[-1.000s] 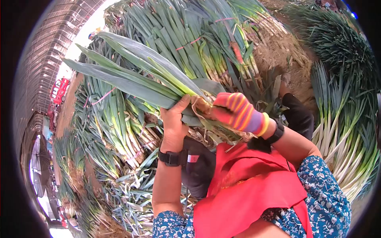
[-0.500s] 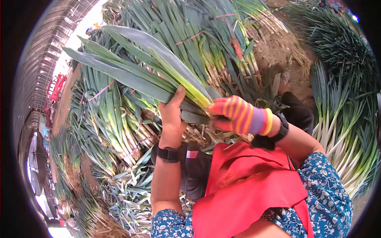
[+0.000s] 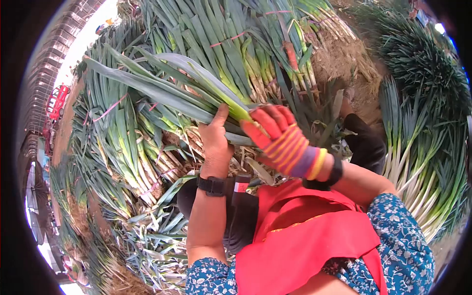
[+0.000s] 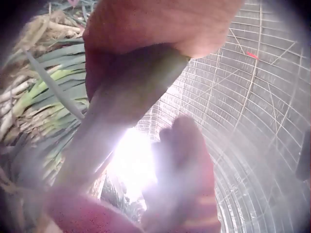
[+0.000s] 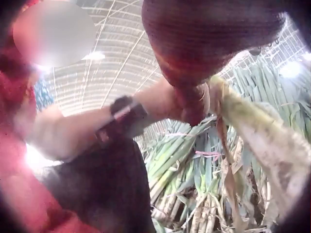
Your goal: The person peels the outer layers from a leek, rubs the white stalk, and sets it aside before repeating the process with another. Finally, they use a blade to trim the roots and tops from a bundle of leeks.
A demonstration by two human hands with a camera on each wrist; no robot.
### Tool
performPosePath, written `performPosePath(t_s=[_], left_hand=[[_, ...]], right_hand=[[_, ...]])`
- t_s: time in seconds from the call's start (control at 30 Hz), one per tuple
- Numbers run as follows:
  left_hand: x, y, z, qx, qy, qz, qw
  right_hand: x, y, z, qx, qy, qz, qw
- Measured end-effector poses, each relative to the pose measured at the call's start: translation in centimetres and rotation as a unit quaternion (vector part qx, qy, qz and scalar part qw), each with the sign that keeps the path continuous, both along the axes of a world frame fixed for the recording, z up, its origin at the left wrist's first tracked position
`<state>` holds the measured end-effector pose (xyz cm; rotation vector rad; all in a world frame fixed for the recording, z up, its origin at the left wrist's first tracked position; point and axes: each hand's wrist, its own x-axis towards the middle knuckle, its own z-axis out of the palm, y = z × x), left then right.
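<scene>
Left hand (image 3: 215, 142) grips leek (image 3: 235, 105), fingers curled round leaves. Gloved right hand (image 3: 289, 147) at leek's stalk; can't tell if gripping. Tied bundles (image 3: 223, 51) beyond leek.

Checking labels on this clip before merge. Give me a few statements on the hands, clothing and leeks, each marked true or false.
1. The left hand grips the held leek. True.
2. The right hand is bare. False: it wears a striped glove.
3. The apron is blue. False: it is red; the blue is on the floral sleeves.
4. A pink band crosses a leek bundle beyond the held leek. True.
5. The held leek's leaf tips point toward the apron. False: they point away from it.
6. A black strap is on the left wrist. True.
</scene>
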<state>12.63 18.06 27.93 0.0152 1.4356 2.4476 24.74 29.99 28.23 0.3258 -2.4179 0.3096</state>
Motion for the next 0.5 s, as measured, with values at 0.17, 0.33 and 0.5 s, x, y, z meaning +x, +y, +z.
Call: performPosePath(t_s=[0.17,0.33,0.5], left_hand=[[-0.5,0.1,-1.2,-0.049,-0.003,-0.020,0.999],[-0.6,-0.2,-2.0,-0.047,-0.039,-0.044,0.997],[-2.0,-0.9,-1.8,-0.063,-0.090,-0.024,0.994]], right_hand=[[-2.2,-0.6,-2.9,-0.030,0.002,0.051,0.998],[-0.2,-1.2,-1.6,-0.161,-0.120,0.182,0.963],[4.0,-3.6,2.2,-0.297,-0.288,0.370,0.832]])
